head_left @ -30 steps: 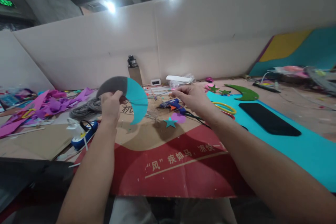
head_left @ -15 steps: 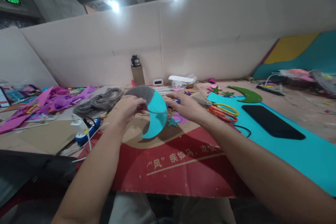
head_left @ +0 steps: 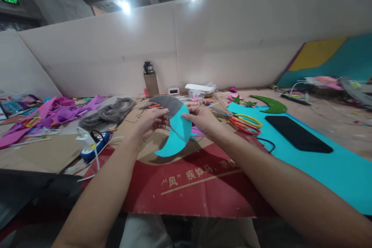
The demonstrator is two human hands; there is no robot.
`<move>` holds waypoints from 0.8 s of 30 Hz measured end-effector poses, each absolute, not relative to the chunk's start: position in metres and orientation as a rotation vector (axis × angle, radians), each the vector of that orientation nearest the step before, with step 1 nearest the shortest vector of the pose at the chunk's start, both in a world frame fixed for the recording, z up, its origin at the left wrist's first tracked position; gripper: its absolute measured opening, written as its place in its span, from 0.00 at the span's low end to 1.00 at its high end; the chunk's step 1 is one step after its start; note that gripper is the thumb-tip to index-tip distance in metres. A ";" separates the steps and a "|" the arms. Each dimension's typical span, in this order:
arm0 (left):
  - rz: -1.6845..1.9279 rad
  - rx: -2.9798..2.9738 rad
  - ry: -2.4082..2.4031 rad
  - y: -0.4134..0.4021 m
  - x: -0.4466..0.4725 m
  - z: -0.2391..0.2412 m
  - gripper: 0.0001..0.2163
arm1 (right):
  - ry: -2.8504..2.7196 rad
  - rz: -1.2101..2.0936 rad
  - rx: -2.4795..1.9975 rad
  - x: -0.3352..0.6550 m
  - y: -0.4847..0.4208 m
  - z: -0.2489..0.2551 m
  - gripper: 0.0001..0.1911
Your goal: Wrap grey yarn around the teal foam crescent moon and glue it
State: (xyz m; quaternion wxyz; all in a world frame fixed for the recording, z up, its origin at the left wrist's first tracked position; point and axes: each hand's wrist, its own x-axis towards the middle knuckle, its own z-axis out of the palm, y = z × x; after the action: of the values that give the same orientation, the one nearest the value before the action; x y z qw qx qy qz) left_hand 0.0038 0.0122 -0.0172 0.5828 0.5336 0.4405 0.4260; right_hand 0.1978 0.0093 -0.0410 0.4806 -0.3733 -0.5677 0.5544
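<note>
A turquoise crescent moon cutout [head_left: 177, 133] is held tilted above the cardboard, its upper end wrapped in grey yarn [head_left: 168, 102]. Closed at the inner curve, beside the edge of the wrapping, my left hand [head_left: 154, 123] pinches the crescent. My right hand [head_left: 202, 120] grips the outer edge, thumb lying on the turquoise face. One loose strand of the yarn slants across the lower face. The tips of several fingers are hidden behind the piece. Beneath lies a red and brown cardboard sheet [head_left: 200, 197] with printed characters.
Left stand a grey yarn bundle [head_left: 109, 112], purple scraps [head_left: 68, 113] and a blue power strip [head_left: 95, 148]. On the right are scissors [head_left: 244, 122], a black phone [head_left: 298, 133], a turquoise sheet [head_left: 345, 178] and a green crescent [head_left: 271, 104]. A bottle [head_left: 150, 81] stands behind.
The crescent has shifted slightly right and tilted. My right hand has closed on its outer edge. The strand now slants down across its face. Orange-handled pliers show behind my left hand.
</note>
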 end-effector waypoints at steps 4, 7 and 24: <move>0.961 1.322 1.059 0.010 0.007 -0.018 0.13 | -1.418 1.286 -0.886 0.198 0.013 -0.045 0.04; 0.983 1.325 1.055 0.012 0.008 -0.021 0.11 | -1.456 1.288 -0.877 0.197 0.015 -0.047 0.05; 1.199 1.322 1.143 0.016 0.020 -0.035 0.13 | -2.128 -0.008 -1.203 0.180 -0.015 -0.051 0.04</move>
State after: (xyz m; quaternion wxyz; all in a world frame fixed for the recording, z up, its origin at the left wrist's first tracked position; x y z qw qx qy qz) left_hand 0.0201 0.0160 -0.0351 0.4892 0.5440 0.4706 0.4933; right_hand 0.1798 -0.0150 -0.0514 0.3415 -0.4624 -0.8183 -0.0030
